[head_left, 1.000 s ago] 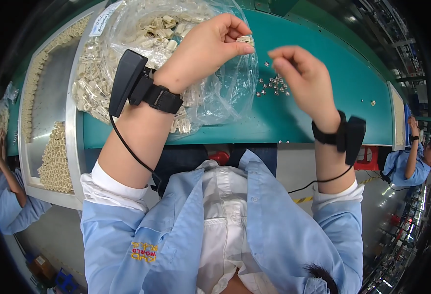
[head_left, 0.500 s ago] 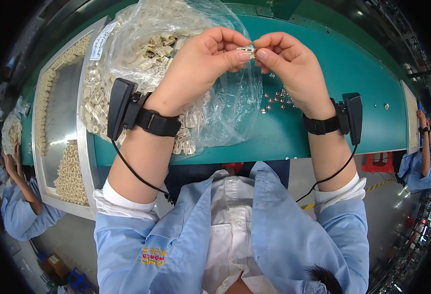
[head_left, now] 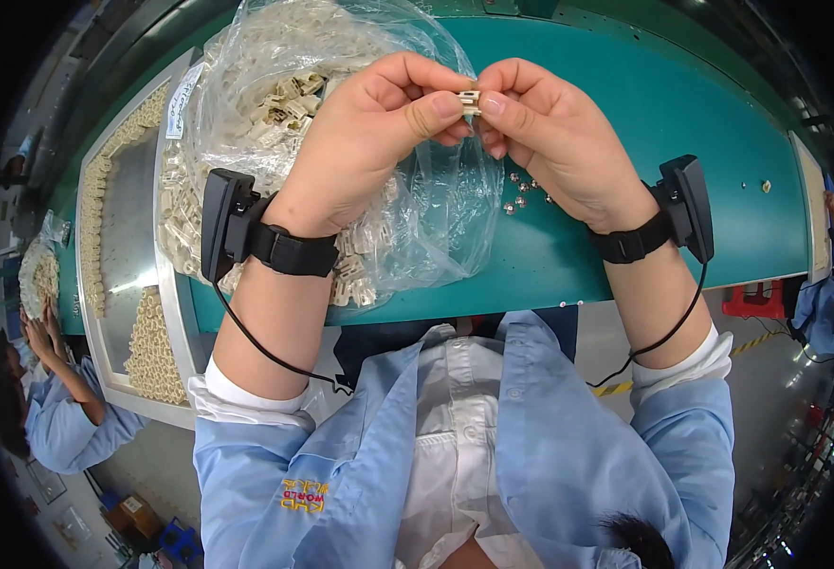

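Note:
A small cream plastic part with slots (head_left: 470, 100) is pinched between my two hands above the bench. My left hand (head_left: 384, 119) grips its left end between thumb and fingertips. On its other end, the thumb and fingers of my right hand (head_left: 554, 137) are closed. My fingertips hide most of the part. A large clear plastic bag (head_left: 455, 223) full of similar cream parts lies open under and beside my left forearm. Small shiny metal pieces (head_left: 521, 201) are scattered on the bench by my right wrist, some hidden behind my hand.
A metal-framed tray (head_left: 182, 308) with rows of cream parts stands left of the bag. The green bench top (head_left: 701, 228) runs to the right, with a few tiny bits on it. Co-workers sit at far left and far right. A red stool (head_left: 756, 300) stands beyond the bench's front edge.
My fingertips have drawn closer together around the cream part, covering more of it. The whole view has shifted slightly, and both hands still hold the part.

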`<state>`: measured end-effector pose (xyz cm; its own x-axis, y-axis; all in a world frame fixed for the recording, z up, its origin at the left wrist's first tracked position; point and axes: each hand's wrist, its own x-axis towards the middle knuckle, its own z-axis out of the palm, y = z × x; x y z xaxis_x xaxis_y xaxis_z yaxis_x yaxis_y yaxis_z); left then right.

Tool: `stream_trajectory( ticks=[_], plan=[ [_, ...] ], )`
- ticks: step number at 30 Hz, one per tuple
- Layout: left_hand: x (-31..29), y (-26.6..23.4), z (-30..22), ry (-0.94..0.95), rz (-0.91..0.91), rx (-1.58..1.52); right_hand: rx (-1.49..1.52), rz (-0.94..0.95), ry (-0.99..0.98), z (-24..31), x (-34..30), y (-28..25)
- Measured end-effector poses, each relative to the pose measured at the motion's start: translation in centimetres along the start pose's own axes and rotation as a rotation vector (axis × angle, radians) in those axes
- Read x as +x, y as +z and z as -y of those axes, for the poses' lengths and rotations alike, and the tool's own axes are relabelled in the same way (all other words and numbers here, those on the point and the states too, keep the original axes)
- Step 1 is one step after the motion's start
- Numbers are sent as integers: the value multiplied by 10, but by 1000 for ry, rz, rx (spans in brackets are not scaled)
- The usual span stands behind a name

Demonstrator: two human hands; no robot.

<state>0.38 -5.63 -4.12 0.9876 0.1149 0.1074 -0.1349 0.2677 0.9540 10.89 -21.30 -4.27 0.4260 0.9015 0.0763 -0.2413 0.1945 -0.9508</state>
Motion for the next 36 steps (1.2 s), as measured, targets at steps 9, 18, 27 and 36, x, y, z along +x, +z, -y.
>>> stream_trajectory(
  ticks=[9, 18, 27, 36],
  plan=[
    [-1, 3, -2, 16, 23, 4, 4, 7, -33, 3, -4, 6],
    [-2, 3, 0, 58, -1, -4, 39, 35, -80, 2, -4, 8],
    [-3, 4, -5, -2, 28, -83, -184, 9, -169, 0, -2, 8],
    [-3, 2, -3, 21, 63, 165, -309, -26, -156, 6, -6, 16]
  ],
)
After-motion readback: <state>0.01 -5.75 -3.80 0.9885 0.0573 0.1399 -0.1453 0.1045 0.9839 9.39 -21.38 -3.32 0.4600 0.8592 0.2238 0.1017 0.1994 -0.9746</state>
